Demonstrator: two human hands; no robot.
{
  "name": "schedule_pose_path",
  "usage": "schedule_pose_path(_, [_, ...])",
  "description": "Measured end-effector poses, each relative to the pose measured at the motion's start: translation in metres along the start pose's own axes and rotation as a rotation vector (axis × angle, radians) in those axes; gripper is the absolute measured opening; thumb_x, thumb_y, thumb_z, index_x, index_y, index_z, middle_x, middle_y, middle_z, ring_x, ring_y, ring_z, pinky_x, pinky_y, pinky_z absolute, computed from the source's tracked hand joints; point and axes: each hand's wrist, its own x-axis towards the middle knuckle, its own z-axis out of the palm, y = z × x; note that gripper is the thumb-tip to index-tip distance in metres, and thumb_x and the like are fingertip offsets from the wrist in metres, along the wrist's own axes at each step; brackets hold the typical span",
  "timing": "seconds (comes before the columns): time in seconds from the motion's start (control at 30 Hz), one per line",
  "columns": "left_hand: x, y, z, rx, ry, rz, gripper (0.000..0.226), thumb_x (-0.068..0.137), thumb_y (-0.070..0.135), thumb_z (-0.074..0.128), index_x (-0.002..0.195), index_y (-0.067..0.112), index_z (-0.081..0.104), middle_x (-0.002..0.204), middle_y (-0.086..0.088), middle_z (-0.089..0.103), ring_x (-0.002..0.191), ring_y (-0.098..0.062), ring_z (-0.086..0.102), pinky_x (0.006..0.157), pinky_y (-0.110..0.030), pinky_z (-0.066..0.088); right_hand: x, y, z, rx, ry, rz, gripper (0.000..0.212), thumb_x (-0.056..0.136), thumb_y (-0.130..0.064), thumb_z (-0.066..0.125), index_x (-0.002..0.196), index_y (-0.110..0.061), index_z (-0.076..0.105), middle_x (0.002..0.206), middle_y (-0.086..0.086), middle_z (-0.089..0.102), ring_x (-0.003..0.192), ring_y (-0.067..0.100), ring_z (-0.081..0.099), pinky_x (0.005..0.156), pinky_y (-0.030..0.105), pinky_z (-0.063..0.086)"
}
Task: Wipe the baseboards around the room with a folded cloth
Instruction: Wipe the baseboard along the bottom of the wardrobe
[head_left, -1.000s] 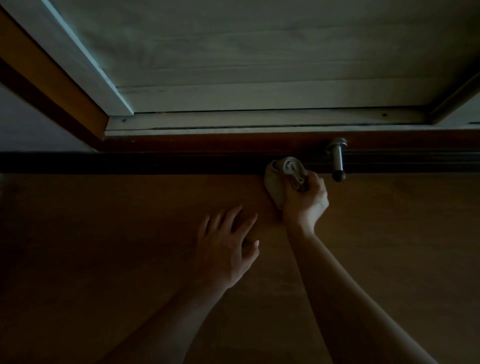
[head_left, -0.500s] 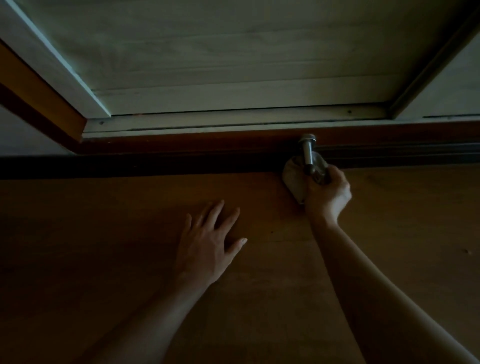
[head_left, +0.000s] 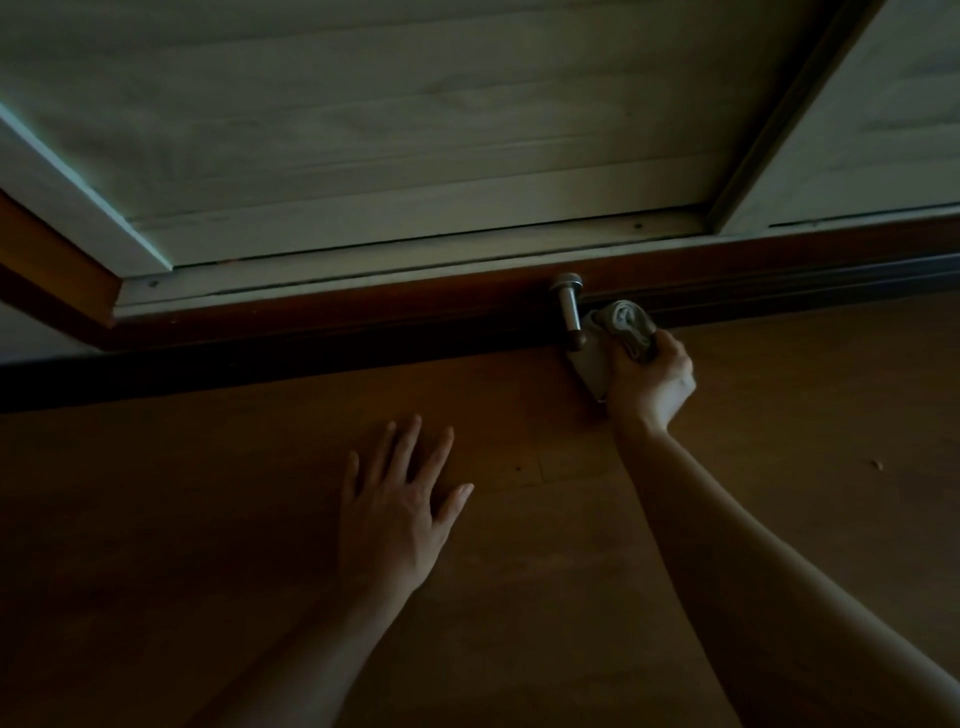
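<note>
I'm down on the wooden floor (head_left: 208, 545), wiping along the dark baseboard (head_left: 311, 353) that runs under the pale door panel (head_left: 415, 130). My left hand (head_left: 400, 514) lies flat on the boards with fingers spread, bracing me and holding nothing. My right hand (head_left: 649, 379) is clenched round the folded cloth (head_left: 618, 325), which presses against the baseboard just right of the metal door stop (head_left: 570, 312), touching its post. Next, I think, comes the stretch running right, keeping the cloth hard against the trim.

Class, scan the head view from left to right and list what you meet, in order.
First the left hand flat on the floor, then the metal door stop, then the right hand gripping the cloth.
</note>
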Motion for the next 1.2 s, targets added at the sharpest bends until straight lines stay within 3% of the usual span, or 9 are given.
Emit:
schedule_pose_path(0.13, [0.0,0.0,-0.001,-0.004,-0.008,0.004,0.074,0.087,0.079,-0.008,0.154,0.05,-0.003,0.169,0.007,-0.003,0.155,-0.018,-0.006,0.123,-0.051,0.0,-0.016,-0.005,0.015,-0.022,-0.07,-0.048,0.028,0.086,-0.028,0.072,0.111,-0.015,0.067,0.096,-0.011,0.056,0.078,-0.005,0.051,0.072,0.007,0.038])
schedule_pose_path(0.27, [0.0,-0.001,-0.004,-0.012,-0.026,0.016,0.07,0.089,0.078,-0.008,0.153,0.049,-0.011,0.168,0.007,-0.01,0.154,-0.019,-0.011,0.123,-0.052,-0.003,-0.017,-0.006,0.016,0.034,0.035,0.123,0.035,0.084,-0.031,0.072,0.114,-0.015,0.067,0.108,-0.001,0.066,0.099,0.012,0.062,0.089,0.025,0.05])
schedule_pose_path(0.4, [-0.002,0.0,-0.002,-0.021,-0.039,0.028,0.067,0.091,0.075,-0.001,0.151,0.049,-0.018,0.168,0.005,-0.014,0.153,-0.021,-0.016,0.123,-0.054,-0.004,-0.031,-0.011,0.03,-0.014,-0.033,0.035,0.025,0.086,-0.032,0.071,0.105,-0.017,0.069,0.1,-0.002,0.067,0.086,0.006,0.061,0.071,0.016,0.047])
schedule_pose_path(0.53, [-0.001,-0.001,-0.003,-0.017,-0.039,0.041,0.068,0.092,0.073,0.003,0.153,0.047,-0.011,0.169,0.003,-0.009,0.154,-0.023,-0.012,0.123,-0.056,-0.001,-0.035,-0.012,0.032,0.029,0.059,0.165,0.032,0.086,-0.033,0.069,0.114,-0.018,0.068,0.108,0.0,0.067,0.1,0.014,0.062,0.092,0.032,0.052])
schedule_pose_path(0.73, [-0.002,-0.002,-0.002,-0.009,-0.02,0.053,0.07,0.092,0.072,0.002,0.156,0.045,-0.001,0.169,0.0,0.002,0.155,-0.024,-0.001,0.123,-0.056,0.004,-0.075,-0.027,0.065,0.078,-0.051,0.052,0.029,0.084,-0.031,0.073,0.108,-0.017,0.07,0.101,-0.006,0.066,0.094,0.01,0.061,0.084,0.025,0.049])
schedule_pose_path(0.83, [-0.003,-0.003,-0.002,-0.015,-0.006,0.056,0.069,0.093,0.072,0.005,0.157,0.045,0.006,0.169,0.0,0.007,0.155,-0.024,0.002,0.123,-0.055,0.007,-0.079,-0.027,0.069,0.085,-0.088,0.03,0.023,0.083,-0.033,0.073,0.101,-0.019,0.072,0.097,-0.005,0.069,0.091,0.011,0.064,0.083,0.03,0.052])
schedule_pose_path(0.97, [-0.003,-0.002,-0.001,-0.011,-0.007,0.059,0.07,0.092,0.073,0.0,0.156,0.046,-0.001,0.169,0.002,0.0,0.155,-0.022,-0.005,0.123,-0.055,0.005,-0.05,-0.015,0.045,0.047,-0.047,0.057,0.034,0.08,-0.037,0.075,0.109,-0.019,0.071,0.102,-0.001,0.071,0.097,0.015,0.065,0.086,0.033,0.053])
schedule_pose_path(1.2, [0.004,0.0,-0.005,0.014,-0.053,0.041,0.071,0.087,0.075,-0.004,0.152,0.05,-0.013,0.169,0.003,-0.01,0.155,-0.024,-0.009,0.123,-0.054,0.003,0.001,0.001,0.0,0.058,0.08,0.132,0.035,0.078,-0.038,0.077,0.108,-0.021,0.072,0.101,-0.005,0.07,0.095,0.01,0.065,0.087,0.031,0.055])
